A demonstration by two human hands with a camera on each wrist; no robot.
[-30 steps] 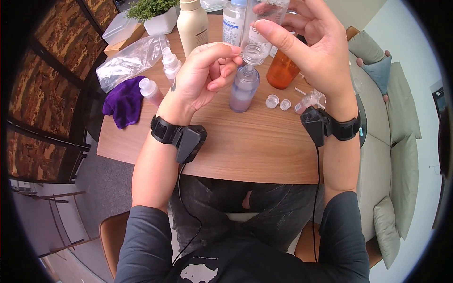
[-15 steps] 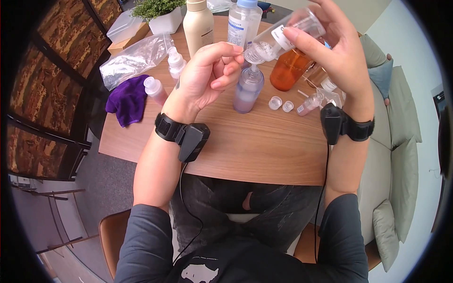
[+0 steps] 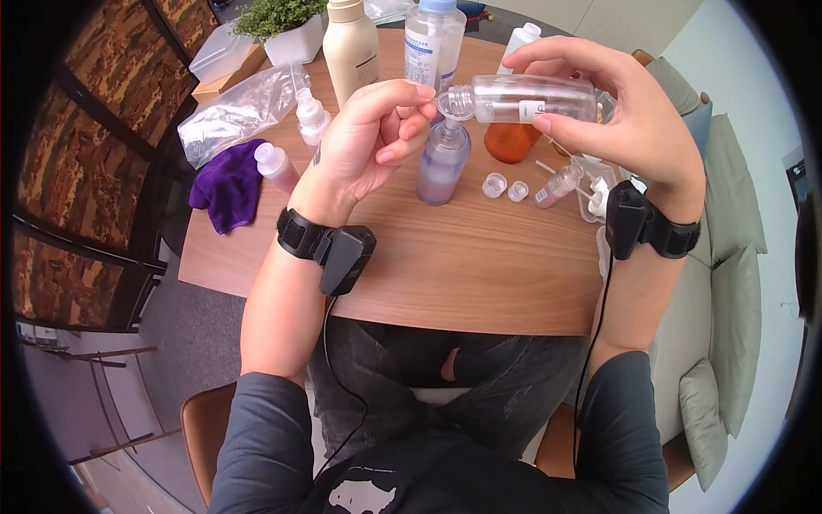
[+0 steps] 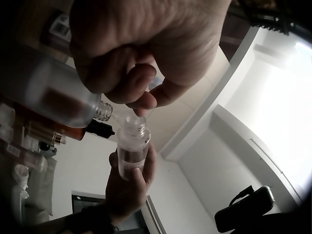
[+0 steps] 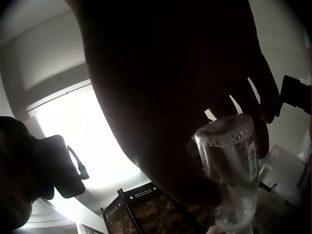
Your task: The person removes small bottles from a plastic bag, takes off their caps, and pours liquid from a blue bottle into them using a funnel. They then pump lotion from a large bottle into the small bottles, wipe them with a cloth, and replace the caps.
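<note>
My left hand [image 3: 364,141] pinches the rim of a small clear funnel [image 3: 449,109] between thumb and forefinger. The funnel stands in the neck of a bluish see-through bottle [image 3: 440,171], partly filled with cloudy pinkish liquid, upright on the table. In my right hand [image 3: 638,120] a clear labelled bottle [image 3: 497,98] lies almost level, gripped near its base between thumb and fingers. Its uncapped mouth is right at the funnel's rim. The left wrist view shows that clear bottle [image 4: 131,151] below the left fingertips; droplets cling inside it in the right wrist view.
Two small clear caps [image 3: 494,185] and a small pink-liquid bottle [image 3: 556,188] lie right of the bluish bottle. An amber bottle [image 3: 511,143] stands behind. Leftward are pink bottles [image 3: 276,165], a purple cloth [image 3: 227,188] and a plastic bag [image 3: 235,116]. A cream bottle [image 3: 349,51] stands at the back.
The clear bottle in my right hand has swung from steeply tipped over the funnel to nearly level, and the right hand has moved right and down. My left hand keeps its pinch on the funnel.
</note>
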